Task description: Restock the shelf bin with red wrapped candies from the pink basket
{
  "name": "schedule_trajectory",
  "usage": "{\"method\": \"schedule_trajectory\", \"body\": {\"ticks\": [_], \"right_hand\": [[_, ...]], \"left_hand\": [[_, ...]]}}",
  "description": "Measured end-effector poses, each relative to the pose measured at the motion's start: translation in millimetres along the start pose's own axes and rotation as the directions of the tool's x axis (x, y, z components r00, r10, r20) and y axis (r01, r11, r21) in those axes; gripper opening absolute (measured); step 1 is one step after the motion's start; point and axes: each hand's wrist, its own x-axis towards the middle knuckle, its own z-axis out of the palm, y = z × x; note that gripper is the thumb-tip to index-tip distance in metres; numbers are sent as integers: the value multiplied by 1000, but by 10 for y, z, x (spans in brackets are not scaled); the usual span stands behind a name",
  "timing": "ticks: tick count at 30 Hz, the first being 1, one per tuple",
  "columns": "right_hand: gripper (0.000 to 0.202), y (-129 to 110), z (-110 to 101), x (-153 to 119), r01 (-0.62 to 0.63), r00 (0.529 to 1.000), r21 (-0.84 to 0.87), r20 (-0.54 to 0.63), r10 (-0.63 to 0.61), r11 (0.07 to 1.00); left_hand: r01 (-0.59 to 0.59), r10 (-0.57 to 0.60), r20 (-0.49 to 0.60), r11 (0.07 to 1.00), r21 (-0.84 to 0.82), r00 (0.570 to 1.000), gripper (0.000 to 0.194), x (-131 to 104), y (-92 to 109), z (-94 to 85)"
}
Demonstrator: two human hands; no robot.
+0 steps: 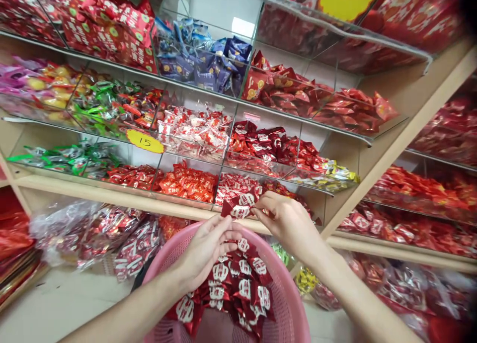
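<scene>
My right hand (288,221) pinches the right end of a dark red candy packet (240,207) with a white oval label, raised just beyond the far rim of a pink plastic basket (298,303). My left hand (206,251) reaches over the basket with its fingers apart. Its thumb tip is close to the packet's lower left corner; I cannot tell whether they touch. Beneath the left hand, several matching dark red packets (244,288) lie inside the basket.
Wooden shelves (112,196) with clear divided bins hold wrapped sweets, among them blue packets (208,67) and orange-red packets (188,183). Yellow price tags (144,141) hang on bin fronts. Bagged sweets (97,233) lie under the bottom shelf. Another shelf unit (421,218) stands right.
</scene>
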Motion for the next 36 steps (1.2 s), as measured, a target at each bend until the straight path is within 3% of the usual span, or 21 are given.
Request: {"method": "schedule_trajectory", "body": {"ticks": [3,8,12,15,18,20,22,24,28,32,36], "right_hand": [[21,-18,187,-106,-47,996,176,-65,60,983],[19,-72,463,-267,-84,985,343,-115,131,935],[17,-99,637,-447,-118,981,385,-97,167,915],[19,-66,714,-629,-181,975,386,-53,217,904],[20,-21,755,-829,-214,967,408,-38,251,887],[20,-4,770,-957,-245,956,431,-43,291,869],[20,-2,775,-1073,-291,937,451,-44,347,844],[20,-14,771,-1174,-332,919,472,-34,393,817],[19,-60,748,-1325,-371,900,499,-13,435,783],[18,-105,745,-1409,-392,886,525,-4,463,755],[19,-127,762,-1444,-397,876,554,-11,483,732]], "left_hand": [[-101,111,-119,991,88,987,23,3,-54,-110],[-204,238,-202,963,178,950,19,25,-62,-206],[-202,241,-167,953,224,956,18,49,-13,-342],[-139,172,-61,922,360,983,17,59,98,-535],[-110,3,161,742,661,987,15,55,199,-707],[-189,-166,330,553,812,929,14,43,190,-754],[-299,-335,432,381,875,837,14,26,93,-738],[-396,-444,452,218,892,774,17,14,-73,-676],[-546,-526,438,-60,835,729,18,16,-424,-500],[-602,-520,467,-119,789,715,20,17,-609,-358],[-629,-444,544,-59,776,712,21,0,-682,-345]]}}
